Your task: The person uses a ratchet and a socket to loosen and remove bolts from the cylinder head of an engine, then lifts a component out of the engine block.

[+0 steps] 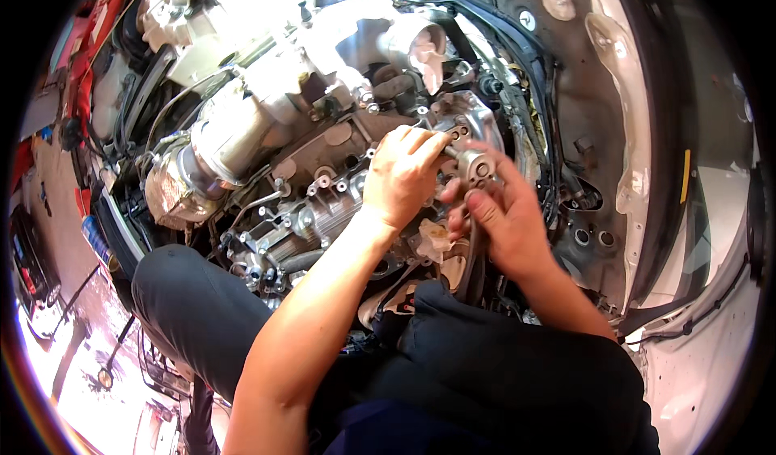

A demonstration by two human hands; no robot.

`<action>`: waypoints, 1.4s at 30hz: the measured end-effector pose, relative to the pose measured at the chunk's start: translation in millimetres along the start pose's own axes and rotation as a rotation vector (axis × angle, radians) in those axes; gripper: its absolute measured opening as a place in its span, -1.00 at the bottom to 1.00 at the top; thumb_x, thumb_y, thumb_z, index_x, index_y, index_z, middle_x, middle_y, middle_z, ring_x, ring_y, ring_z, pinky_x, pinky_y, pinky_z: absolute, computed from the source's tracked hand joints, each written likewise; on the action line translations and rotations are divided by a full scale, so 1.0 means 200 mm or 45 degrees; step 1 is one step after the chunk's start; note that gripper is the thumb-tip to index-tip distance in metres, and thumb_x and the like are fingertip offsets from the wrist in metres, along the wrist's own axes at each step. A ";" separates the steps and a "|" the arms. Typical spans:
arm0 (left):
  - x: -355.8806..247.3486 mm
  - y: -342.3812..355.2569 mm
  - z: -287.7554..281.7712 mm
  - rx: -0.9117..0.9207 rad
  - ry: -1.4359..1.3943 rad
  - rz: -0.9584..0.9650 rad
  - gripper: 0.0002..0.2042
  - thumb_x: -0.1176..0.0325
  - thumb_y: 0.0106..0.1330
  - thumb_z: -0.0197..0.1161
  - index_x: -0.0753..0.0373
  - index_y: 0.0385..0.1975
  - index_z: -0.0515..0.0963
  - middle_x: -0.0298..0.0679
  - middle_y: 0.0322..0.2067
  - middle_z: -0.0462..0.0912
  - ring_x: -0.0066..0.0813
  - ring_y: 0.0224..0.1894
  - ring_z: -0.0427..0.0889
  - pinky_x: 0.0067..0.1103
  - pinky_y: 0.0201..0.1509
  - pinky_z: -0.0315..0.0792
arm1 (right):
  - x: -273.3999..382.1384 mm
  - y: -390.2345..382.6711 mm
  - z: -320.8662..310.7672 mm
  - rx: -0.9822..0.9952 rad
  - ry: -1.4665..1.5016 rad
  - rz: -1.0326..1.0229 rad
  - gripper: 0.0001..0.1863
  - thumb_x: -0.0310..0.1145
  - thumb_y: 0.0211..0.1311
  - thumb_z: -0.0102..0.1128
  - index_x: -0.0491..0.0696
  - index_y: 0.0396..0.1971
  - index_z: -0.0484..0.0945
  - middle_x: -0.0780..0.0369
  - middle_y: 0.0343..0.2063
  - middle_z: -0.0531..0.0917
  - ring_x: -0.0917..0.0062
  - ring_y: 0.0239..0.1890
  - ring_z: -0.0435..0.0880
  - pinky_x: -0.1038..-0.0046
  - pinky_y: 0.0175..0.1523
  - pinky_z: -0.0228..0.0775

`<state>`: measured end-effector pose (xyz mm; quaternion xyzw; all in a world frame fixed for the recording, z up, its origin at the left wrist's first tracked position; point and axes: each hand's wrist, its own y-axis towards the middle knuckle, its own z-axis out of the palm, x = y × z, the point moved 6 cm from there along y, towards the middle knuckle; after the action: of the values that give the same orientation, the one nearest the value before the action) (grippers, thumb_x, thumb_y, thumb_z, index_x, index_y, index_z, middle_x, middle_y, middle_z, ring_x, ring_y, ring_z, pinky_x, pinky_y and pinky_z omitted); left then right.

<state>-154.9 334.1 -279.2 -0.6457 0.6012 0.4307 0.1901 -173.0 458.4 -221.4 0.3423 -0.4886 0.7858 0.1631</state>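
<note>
My left hand [408, 168] is closed, back of the hand up, over the cylinder-head area of an opened engine [323, 216]. Its fingers wrap round the narrow end of a silvery metal tool with a round head [478, 166], perhaps a ratchet; the kind is not clear. My right hand [513, 221] is at that round head, with the thumb below it and the other fingers bent around it. Those fingers are smeared by motion, so their grip is unclear. Just below the hands lies a crumpled pale cloth or paper [435, 241].
A wrapped metal canister [234, 144] stands left of the engine. Another crumpled pale cloth [427, 61] is stuffed at a pipe opening. Dark hoses [525, 75] run along the right side, beside the metal body panel [598, 132]. My bent knee [190, 281] rests at the engine's near left.
</note>
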 end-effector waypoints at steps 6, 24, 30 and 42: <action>0.00 0.00 0.00 -0.031 0.038 0.032 -0.67 0.65 -0.09 0.28 0.25 -0.25 0.63 -0.20 -0.35 0.65 -0.18 -0.28 0.63 -0.41 -0.19 0.54 | -0.02 -0.05 0.01 -0.150 -0.294 -0.152 -0.53 -0.47 0.42 -0.08 -0.15 0.30 0.22 0.26 -0.31 0.62 0.72 -0.52 0.51 0.63 -0.40 0.44; 0.12 -0.09 0.07 0.198 -0.165 -0.373 -0.81 0.45 0.11 0.34 0.31 -0.29 0.54 -0.24 -0.26 0.52 -0.46 -0.29 0.57 -0.57 -0.26 0.45 | 0.21 0.26 0.00 0.381 -1.280 -0.326 -0.51 0.04 0.27 0.19 -0.04 -0.01 0.52 -0.01 -0.24 0.66 0.13 -0.10 0.65 0.23 0.02 0.45; 0.09 -0.10 0.07 0.233 -0.057 -0.248 -0.80 0.42 0.28 0.29 0.37 -0.23 0.45 -0.25 -0.26 0.55 -0.51 -0.24 0.60 -0.58 -0.14 0.52 | 0.10 0.15 0.00 0.093 -0.519 -0.047 -0.55 -0.18 0.22 0.37 -0.13 -0.03 0.48 0.23 -0.37 0.63 0.60 -0.36 0.59 0.52 -0.27 0.40; 0.18 -0.17 0.12 0.298 -0.096 -0.377 -0.73 0.35 0.38 0.21 0.35 -0.04 0.39 -0.22 -0.18 0.54 -0.53 -0.14 0.57 -0.58 -0.04 0.52 | 0.05 0.12 0.01 0.037 0.021 0.356 -0.51 -0.26 0.22 0.39 -0.06 0.06 0.39 0.42 -0.74 0.41 0.82 -0.75 0.27 0.64 -0.67 0.00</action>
<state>-133.1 336.8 -329.9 -0.6840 0.5381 0.3489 0.3476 -193.0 444.0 -229.5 0.2665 -0.5189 0.8106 0.0511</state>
